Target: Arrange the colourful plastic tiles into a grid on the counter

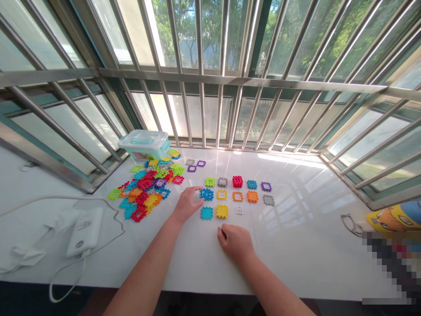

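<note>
The blue square tile (206, 194) is a small plastic waffle-like block with notched edges and open holes in its middle. It lies on the counter (296, 250) at the left end of the second row. The fingertips (196, 189) of my left hand (186, 204) touch its left side. This hand is half open, and I cannot tell if it really has hold of the tile. My right hand (235, 242) rests on the counter just below the rows, loosely curled and holding nothing.

Around the tile, the same kind of tiles stand in three neat rows (237, 196) of green, grey, red, blue, purple, yellow, orange and white colours. The third row is shorter than the other two. To the left lies a big mixed pile of tiles (146, 184), and three small tiles (194, 163) sit apart above it. Behind the pile is a clear plastic box with teal lid (144, 145). Further left lies a white power bank (84, 231) with its cable. Nothing stands between my hands and the rows.
</note>
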`<state>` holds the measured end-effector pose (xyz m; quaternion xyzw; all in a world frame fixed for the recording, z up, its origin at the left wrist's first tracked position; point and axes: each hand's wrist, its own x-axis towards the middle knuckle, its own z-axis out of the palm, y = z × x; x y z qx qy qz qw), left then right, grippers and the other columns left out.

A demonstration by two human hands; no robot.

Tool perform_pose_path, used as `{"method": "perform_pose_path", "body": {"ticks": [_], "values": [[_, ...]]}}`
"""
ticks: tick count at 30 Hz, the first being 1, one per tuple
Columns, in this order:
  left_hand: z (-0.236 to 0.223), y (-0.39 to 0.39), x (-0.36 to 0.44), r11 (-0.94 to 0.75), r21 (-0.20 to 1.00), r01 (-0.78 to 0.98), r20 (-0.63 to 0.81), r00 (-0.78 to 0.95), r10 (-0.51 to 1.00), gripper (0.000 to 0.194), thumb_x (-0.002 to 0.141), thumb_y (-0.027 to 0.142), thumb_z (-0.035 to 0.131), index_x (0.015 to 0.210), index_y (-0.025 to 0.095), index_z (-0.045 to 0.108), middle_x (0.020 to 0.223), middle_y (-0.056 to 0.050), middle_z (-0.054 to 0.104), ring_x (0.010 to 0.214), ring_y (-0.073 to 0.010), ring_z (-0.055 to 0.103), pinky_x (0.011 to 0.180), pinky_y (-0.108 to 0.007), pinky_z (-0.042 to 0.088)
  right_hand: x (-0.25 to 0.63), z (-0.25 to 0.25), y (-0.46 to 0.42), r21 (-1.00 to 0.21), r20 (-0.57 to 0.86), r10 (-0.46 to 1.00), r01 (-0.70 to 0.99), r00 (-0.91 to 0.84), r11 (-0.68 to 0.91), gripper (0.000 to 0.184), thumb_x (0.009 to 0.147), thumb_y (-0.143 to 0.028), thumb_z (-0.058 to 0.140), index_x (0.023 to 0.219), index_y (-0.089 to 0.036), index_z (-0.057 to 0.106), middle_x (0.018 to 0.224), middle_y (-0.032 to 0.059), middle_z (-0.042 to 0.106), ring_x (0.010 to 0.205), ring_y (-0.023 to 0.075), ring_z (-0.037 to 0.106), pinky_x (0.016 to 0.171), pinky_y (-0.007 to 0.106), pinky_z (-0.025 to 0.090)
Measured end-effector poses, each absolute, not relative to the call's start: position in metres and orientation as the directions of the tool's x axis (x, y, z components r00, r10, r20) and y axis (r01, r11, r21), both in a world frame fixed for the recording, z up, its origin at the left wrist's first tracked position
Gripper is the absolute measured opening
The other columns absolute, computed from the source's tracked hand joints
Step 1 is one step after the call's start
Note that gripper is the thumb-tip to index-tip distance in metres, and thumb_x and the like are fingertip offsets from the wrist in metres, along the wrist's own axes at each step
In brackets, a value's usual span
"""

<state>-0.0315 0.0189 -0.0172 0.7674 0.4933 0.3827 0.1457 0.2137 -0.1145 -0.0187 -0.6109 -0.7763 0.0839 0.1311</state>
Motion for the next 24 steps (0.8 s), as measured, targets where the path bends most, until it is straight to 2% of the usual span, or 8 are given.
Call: {"method": "perform_pose_path", "body": {"ticks": [13, 20, 24], "values": [[-0.022, 0.026, -0.027, -0.466, 0.578, 0.670, 0.356, 0.306, 0.883, 0.041, 0.088, 0.032, 0.074, 0.128, 0.029, 0.065, 0.128, -0.005, 0.071, 0.124, -0.0267, 0.064, 0.110, -0.045, 0.050, 0.213, -0.016, -0.115, -0.281, 0.088, 0.972, 0.930, -0.218, 0.235, 0.033, 0.105, -0.034, 0.050, 0.076, -0.021, 0.059, 0.073, -0.0007, 0.070, 0.060, 0.0110, 0.053, 0.061, 0.036, 0.013], [-0.007, 0.012, -0.028, -0.428, 0.700, 0.572, 0.375, 0.215, 0.902, 0.036, 0.092, 0.036, 0.071, 0.126, 0.027, 0.063, 0.130, -0.005, 0.070, 0.126, -0.0244, 0.063, 0.113, -0.044, 0.049, 0.213, -0.014, -0.115, -0.279, 0.089, 0.972, 0.931, -0.218, 0.234, 0.035, 0.106, -0.035, 0.049, 0.075, -0.021, 0.058, 0.072, -0.0005, 0.070, 0.061, 0.0116, 0.054, 0.061, 0.035, 0.012], [0.000, -0.021, -0.031, -0.443, 0.657, 0.610, 0.389, 0.229, 0.892, 0.036, 0.093, 0.040, 0.071, 0.126, 0.029, 0.063, 0.129, -0.005, 0.070, 0.124, -0.0253, 0.063, 0.112, -0.044, 0.050, 0.213, -0.012, -0.114, -0.285, 0.075, 0.971, 0.928, -0.227, 0.239, 0.034, 0.106, -0.034, 0.050, 0.076, -0.022, 0.059, 0.073, -0.0004, 0.070, 0.062, 0.0115, 0.055, 0.061, 0.036, 0.013]]}}
